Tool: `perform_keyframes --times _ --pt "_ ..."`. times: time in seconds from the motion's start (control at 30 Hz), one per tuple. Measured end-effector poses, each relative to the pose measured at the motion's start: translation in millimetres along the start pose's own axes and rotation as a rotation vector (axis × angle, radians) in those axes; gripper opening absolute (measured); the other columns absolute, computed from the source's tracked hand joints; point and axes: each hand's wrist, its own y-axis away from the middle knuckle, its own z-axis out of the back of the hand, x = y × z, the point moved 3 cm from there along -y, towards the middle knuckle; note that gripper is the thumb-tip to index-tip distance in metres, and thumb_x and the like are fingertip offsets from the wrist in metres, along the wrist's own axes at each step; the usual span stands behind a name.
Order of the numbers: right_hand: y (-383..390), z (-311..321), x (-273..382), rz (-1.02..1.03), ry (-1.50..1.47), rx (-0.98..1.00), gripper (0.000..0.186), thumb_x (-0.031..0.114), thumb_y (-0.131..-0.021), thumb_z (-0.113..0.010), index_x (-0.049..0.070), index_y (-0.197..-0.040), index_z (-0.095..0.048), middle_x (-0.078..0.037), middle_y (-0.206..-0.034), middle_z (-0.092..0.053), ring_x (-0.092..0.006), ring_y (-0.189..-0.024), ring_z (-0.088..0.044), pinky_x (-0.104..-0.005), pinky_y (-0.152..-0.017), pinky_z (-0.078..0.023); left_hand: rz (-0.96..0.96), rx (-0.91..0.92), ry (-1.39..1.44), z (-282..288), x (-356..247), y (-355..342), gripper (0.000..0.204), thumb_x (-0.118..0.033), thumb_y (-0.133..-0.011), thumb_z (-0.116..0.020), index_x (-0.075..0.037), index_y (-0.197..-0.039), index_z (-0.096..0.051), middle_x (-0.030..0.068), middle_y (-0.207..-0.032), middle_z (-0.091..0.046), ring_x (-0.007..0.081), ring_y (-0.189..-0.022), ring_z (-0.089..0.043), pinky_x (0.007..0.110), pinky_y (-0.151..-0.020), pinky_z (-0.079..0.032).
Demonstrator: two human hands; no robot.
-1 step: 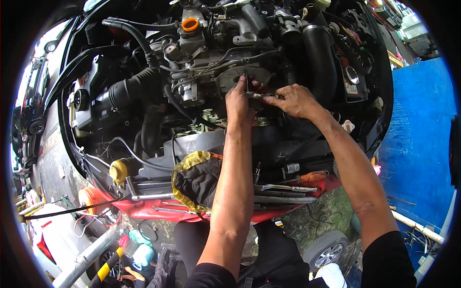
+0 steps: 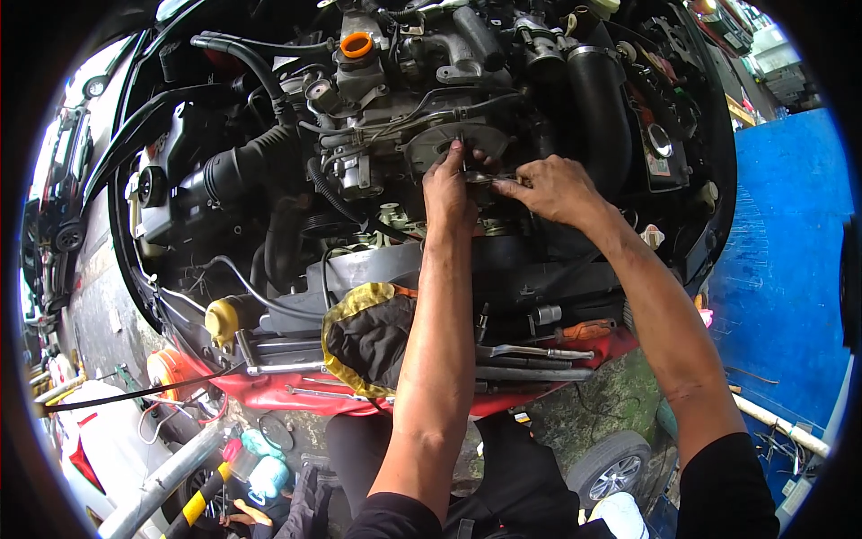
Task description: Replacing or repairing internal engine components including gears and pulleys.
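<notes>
I look down into the open engine bay of a car. My left hand [image 2: 449, 190] reaches to the middle of the engine, fingertips against a round dark cover [image 2: 440, 144]; whether it pinches anything there is unclear. My right hand [image 2: 555, 190] is just to its right, fingers closed on a slim metal tool [image 2: 489, 178] that points left toward the left hand. Both hands nearly touch. An orange filler cap [image 2: 356, 43] sits farther back on the engine.
A black and yellow cloth [image 2: 364, 337] lies on the red front panel [image 2: 296, 391], beside several wrenches [image 2: 530, 352] and an orange-handled screwdriver [image 2: 584, 331]. A yellow-capped reservoir [image 2: 223, 316] is at the left. A blue board [image 2: 781, 269] stands right; a tyre [image 2: 611, 472] lies below.
</notes>
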Motion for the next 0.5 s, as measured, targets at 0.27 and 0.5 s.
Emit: perform_keyframes --times 0.27,0.5 --pt "0.7 29.2 12.0 0.162 0.368 -0.122 0.049 0.055 -0.085 -0.057 0.01 -0.068 -0.072 -0.011 -0.058 -0.064 -0.0252 -0.057 -0.067 -0.035 -0.056 -0.053 0.079 -0.017 0.278 -9.5 3.5 1.1 0.024 -0.025 -0.098 -0.052 -0.002 -0.093 -0.051 0.0049 -0.075 -0.053 0.0192 -0.069 -0.057 0.042 -0.081 -0.053" --pt "-3.9 11.6 -2.9 0.231 0.289 -0.201 0.057 0.058 -0.087 -0.052 0.009 -0.066 -0.07 -0.013 -0.058 -0.064 -0.0279 -0.057 -0.066 -0.0388 -0.056 -0.053 0.048 0.008 0.272 -14.6 4.5 -3.4 0.022 -0.025 -0.098 -0.052 -0.006 -0.089 -0.047 0.0022 -0.071 -0.045 0.0154 -0.062 -0.049 0.045 -0.085 -0.05"
